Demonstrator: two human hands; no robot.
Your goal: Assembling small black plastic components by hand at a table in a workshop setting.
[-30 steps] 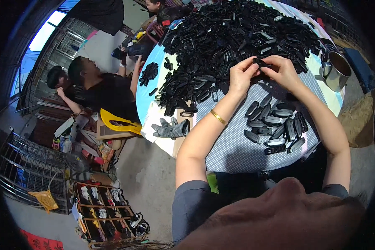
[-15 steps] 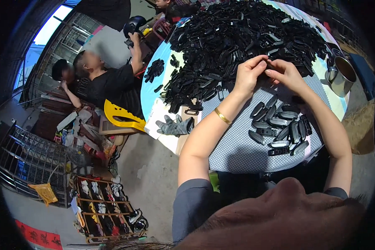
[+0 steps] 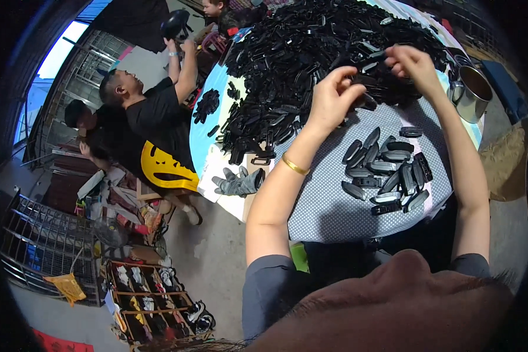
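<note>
A large heap of black plastic clip-like pieces (image 3: 287,64) covers the far part of the round table. At the heap's near edge, my left hand (image 3: 333,100) has its thumb and forefinger parted, with no piece visible between them. Farther right, my right hand (image 3: 413,66) reaches over the heap with bent fingers; whatever is at its fingertips is too small to make out. Nearer me, a loose group of black oblong pieces (image 3: 387,167) lies on the dotted grey cloth (image 3: 320,205). One separate black piece (image 3: 411,132) rests just beyond that group.
A metal mug (image 3: 474,97) stands at the table's right edge. Grey work gloves (image 3: 239,182) lie at the left edge, beside a yellow chair back (image 3: 167,170). Two people (image 3: 158,108) are at the left, one raising a black helmet (image 3: 176,24). A shoe rack (image 3: 149,299) stands lower left.
My hands have come apart: the right moved up and outward over the heap, the left slightly left and upward. The person at the left has lifted the helmet with both hands.
</note>
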